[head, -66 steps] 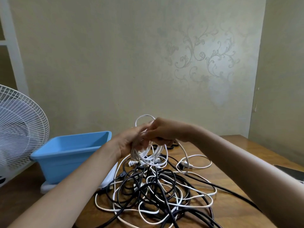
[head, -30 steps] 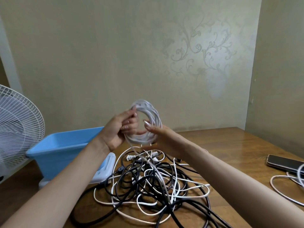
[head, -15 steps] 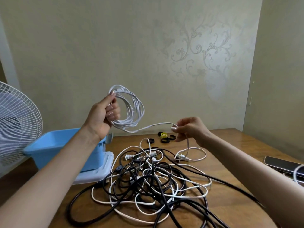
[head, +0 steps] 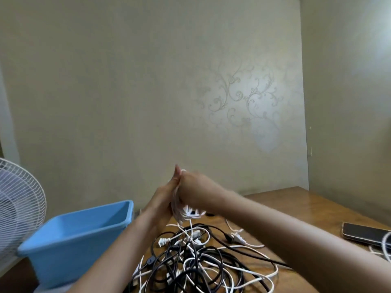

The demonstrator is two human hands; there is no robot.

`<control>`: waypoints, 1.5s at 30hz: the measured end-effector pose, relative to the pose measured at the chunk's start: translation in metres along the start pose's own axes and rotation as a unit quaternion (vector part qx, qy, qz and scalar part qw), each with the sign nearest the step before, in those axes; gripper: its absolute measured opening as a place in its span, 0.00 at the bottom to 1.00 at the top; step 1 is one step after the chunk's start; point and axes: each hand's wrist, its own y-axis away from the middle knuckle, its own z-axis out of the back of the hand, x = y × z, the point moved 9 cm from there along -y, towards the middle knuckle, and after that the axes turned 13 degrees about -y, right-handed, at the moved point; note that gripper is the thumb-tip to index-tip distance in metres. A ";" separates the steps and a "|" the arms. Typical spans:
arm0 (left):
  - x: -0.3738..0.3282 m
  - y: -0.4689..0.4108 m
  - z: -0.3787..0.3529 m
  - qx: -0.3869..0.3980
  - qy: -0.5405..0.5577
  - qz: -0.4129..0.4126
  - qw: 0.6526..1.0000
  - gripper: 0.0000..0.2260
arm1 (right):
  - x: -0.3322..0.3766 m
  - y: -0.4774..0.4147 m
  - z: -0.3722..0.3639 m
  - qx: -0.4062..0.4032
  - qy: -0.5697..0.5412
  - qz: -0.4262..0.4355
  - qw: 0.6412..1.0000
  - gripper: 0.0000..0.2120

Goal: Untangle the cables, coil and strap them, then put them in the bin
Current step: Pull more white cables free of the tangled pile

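My left hand point(head: 163, 199) and my right hand point(head: 193, 190) are pressed together above the table, both blurred by motion. Between them they grip a coil of thin white cable point(head: 186, 213), whose loops hang out below the palms. A strand of it drops into the tangle of black and white cables point(head: 201, 261) lying on the wooden table point(head: 296, 206). The blue plastic bin point(head: 76, 233) stands open to the left of the pile, close beside my left forearm.
A white fan point(head: 19, 210) stands at the far left. A dark phone point(head: 366, 233) lies at the right table edge beside another white cable loop point(head: 386, 245). A loose white plug point(head: 238, 237) lies right of the pile. The wall is close behind the table.
My hands, apart half a second ago, have come together over the pile; the right hand brought the strand back to the coil, and the left hand dropped from its raised position.
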 end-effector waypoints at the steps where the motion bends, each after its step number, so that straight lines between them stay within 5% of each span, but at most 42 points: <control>1: 0.004 -0.002 0.001 0.003 0.020 0.008 1.000 0.26 | 0.009 0.002 -0.007 -0.017 0.047 0.025 0.998 0.11; 4: 0.002 -0.007 0.013 -0.038 0.043 -0.012 0.998 0.10 | 0.016 0.014 -0.012 -0.087 -0.032 0.070 0.993 0.19; 8: -0.019 -0.004 0.047 -0.156 0.051 -0.078 0.983 0.13 | 0.001 0.040 -0.005 -0.153 -0.277 0.147 0.937 0.28; 12: -0.040 -0.006 0.053 -0.112 0.188 -0.108 0.970 0.16 | -0.036 0.065 -0.004 -0.227 -0.422 0.131 0.868 0.13; 15: -0.049 -0.004 0.058 -0.016 0.306 -0.104 0.946 0.15 | -0.065 0.078 0.000 -0.293 -0.440 0.085 0.844 0.12; 17: -0.059 0.002 0.048 0.114 0.342 -0.097 0.928 0.12 | -0.087 0.074 -0.009 -0.218 -0.505 0.027 0.835 0.06; 20: -0.052 0.014 0.068 0.087 0.263 -0.100 0.956 0.25 | -0.121 0.069 -0.038 0.036 -0.517 -0.067 0.853 0.08; 23: -0.060 0.023 0.063 0.166 0.257 -0.092 0.948 0.25 | -0.173 0.082 -0.045 0.089 -0.500 -0.150 0.848 0.14; 27: -0.058 0.021 0.077 0.183 0.263 -0.080 0.944 0.23 | -0.221 0.093 -0.035 0.000 -0.600 -0.285 0.747 0.07; 29: -0.069 0.023 0.061 0.227 0.249 -0.103 0.936 0.13 | -0.228 0.087 -0.036 -0.060 -0.667 -0.348 0.656 0.10; 31: -0.058 0.017 0.062 0.133 0.171 -0.093 0.972 0.14 | -0.202 0.070 -0.031 -0.088 -0.709 -0.347 0.607 0.14; 33: -0.043 0.012 0.049 0.078 0.114 -0.060 0.989 0.21 | -0.161 0.052 -0.019 -0.089 -0.703 -0.314 0.632 0.12; 37: -0.004 0.003 0.015 0.048 0.033 0.042 0.997 0.11 | -0.080 0.031 -0.002 -0.067 -0.678 -0.231 0.695 0.10; 39: 0.017 0.007 -0.004 0.093 0.041 0.101 0.990 0.17 | -0.055 0.026 0.006 -0.074 -0.602 -0.180 0.774 0.11; 42: 0.028 0.012 -0.013 0.099 0.081 0.127 0.984 0.32 | -0.024 0.027 0.019 -0.111 -0.335 -0.069 0.933 0.11; 45: 0.018 0.011 -0.007 0.078 0.104 0.085 0.988 0.22 | 0.008 0.048 0.008 -0.146 -0.182 0.079 0.969 0.09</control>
